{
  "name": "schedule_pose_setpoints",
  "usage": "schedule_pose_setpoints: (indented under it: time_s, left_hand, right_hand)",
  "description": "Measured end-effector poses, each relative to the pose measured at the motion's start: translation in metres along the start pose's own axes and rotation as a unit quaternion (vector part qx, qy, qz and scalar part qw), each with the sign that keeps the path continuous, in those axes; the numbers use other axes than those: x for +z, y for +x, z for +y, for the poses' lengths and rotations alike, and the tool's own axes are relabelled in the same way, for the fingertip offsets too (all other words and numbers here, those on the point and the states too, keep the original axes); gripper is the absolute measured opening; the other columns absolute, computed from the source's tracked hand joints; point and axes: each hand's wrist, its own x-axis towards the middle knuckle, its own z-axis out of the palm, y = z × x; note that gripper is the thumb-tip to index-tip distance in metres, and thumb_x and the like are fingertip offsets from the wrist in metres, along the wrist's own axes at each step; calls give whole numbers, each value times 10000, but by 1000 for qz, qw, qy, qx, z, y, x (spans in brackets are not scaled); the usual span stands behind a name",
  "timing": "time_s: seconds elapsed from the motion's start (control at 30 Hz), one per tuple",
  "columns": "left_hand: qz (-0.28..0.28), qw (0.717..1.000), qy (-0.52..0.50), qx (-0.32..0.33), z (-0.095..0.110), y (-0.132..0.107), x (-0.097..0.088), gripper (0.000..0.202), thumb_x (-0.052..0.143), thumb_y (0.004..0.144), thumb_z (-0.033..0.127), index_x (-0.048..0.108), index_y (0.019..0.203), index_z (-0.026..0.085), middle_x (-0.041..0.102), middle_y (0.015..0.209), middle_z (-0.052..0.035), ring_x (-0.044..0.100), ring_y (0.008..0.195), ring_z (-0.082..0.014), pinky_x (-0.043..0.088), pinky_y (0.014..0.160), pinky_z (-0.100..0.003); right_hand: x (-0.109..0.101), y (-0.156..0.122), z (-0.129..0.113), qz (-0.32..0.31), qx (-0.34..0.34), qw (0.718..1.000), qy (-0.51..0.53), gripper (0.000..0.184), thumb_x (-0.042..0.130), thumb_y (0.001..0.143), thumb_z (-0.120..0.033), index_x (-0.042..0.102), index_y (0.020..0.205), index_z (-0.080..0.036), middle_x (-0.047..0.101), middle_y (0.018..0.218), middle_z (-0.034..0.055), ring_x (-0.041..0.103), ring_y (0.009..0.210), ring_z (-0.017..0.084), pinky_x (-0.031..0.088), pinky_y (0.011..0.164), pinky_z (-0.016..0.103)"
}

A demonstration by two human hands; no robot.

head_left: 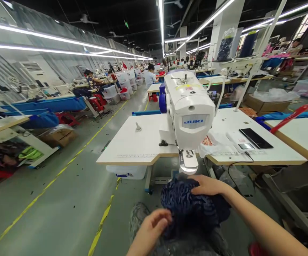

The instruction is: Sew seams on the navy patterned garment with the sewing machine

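A bunched, ruffled piece of navy fabric [179,197] hangs over my lap, just in front of the sewing machine's narrow arm [188,164]. My right hand [208,185] grips the upper right of the cloth, thumb on the near side and fingers over the top edge. At the cloth's left side is my left hand [156,222], its fingers curled in toward the thumb. Whatever those fingers may pinch is hidden. Above the fabric stands the white JUKI sewing machine head [192,106]; a gap separates its tip from most of the cloth.
The white machine table [135,142] carries a small grey part [138,127] on the left. A black phone [255,138], a cable and a plastic bag [210,147] lie on the right. Under the table is a clear bin [127,171]. People sew farther back.
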Motion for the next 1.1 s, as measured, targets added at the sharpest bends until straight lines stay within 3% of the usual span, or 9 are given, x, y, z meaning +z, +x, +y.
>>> schedule_pose_setpoints:
  time_s: [0.1, 0.17, 0.27, 0.4, 0.5, 0.6, 0.73, 0.87, 1.1]
  left_hand:
    - [36, 980, 131, 143, 39, 23, -9, 955, 736, 607, 621, 430, 1406, 198, 345, 1508, -129, 303, 1382, -329, 234, 1139, -407]
    - [-81, 957, 227, 162, 64, 42, -4, 857, 760, 584, 597, 543, 1317, 210, 530, 1369, -127, 392, 1329, -342, 211, 1140, -456]
    - [-217, 889, 395, 83, 90, 58, 18, 588, 717, 557, 677, 732, 907, 204, 740, 871, -79, 674, 913, -325, 430, 976, -451]
    - [-296, 805, 507, 84, 96, 47, 53, 456, 602, 691, 635, 713, 804, 207, 747, 812, -79, 703, 741, -297, 522, 643, -328]
    - [-284, 805, 509, 114, 86, 41, 67, 296, 569, 771, 499, 701, 827, 241, 751, 830, -48, 705, 770, -254, 508, 653, -288]
    - [-206, 827, 517, 73, 66, 62, 68, 337, 633, 731, 537, 693, 888, 245, 746, 831, -51, 698, 793, -272, 510, 677, -308]
    - [-84, 837, 539, 32, 26, 114, 65, 517, 682, 753, 429, 596, 1197, 180, 704, 1071, -137, 637, 1020, -329, 440, 922, -431]
    - [16, 840, 542, -7, -21, 141, 61, 737, 657, 794, 363, 353, 1436, 168, 352, 1494, -187, 275, 1389, -362, 190, 1112, -535]
    - [-31, 894, 442, -70, -70, 141, 40, 503, 475, 890, 282, 455, 1386, 198, 612, 1279, -124, 555, 1200, -243, 419, 1002, -355]
  right_hand:
    - [5, -11, -14, -54, -27, 996, -64, 290, 648, 750, -280, 664, 1036, -237, 705, 887, 7, 645, 816, 240, 431, 690, 276]
    - [0, -21, -28, -87, -62, 986, -132, 292, 634, 783, -314, 652, 1069, -255, 712, 879, 8, 655, 786, 235, 407, 651, 269]
    - [-19, -47, -48, -104, -63, 968, -220, 340, 622, 802, -344, 623, 1135, -272, 720, 869, 19, 672, 764, 251, 374, 594, 275]
    - [-36, -101, -73, -116, -11, 957, -267, 302, 610, 809, -308, 611, 1111, -287, 718, 820, 13, 684, 740, 263, 353, 556, 283]
    - [-32, -129, -75, -82, 29, 963, -257, 228, 571, 831, -247, 607, 1052, -296, 711, 850, 6, 685, 775, 251, 384, 598, 288]
    - [-24, -118, -37, -51, 69, 976, -200, 222, 556, 837, -239, 593, 1052, -285, 707, 923, 16, 678, 837, 259, 422, 642, 293]
    - [-5, -56, 64, -15, 125, 988, -86, 358, 664, 764, -289, 604, 1112, -230, 696, 1023, 51, 649, 955, 276, 479, 789, 333]
    - [27, -7, 145, 59, 185, 977, -84, 538, 619, 828, -300, 468, 1328, -168, 518, 1351, 155, 481, 1244, 299, 414, 992, 428]
    - [43, -6, 179, 110, 228, 959, -129, 404, 493, 937, -276, 471, 1335, -209, 475, 1392, 114, 469, 1261, 251, 426, 991, 384]
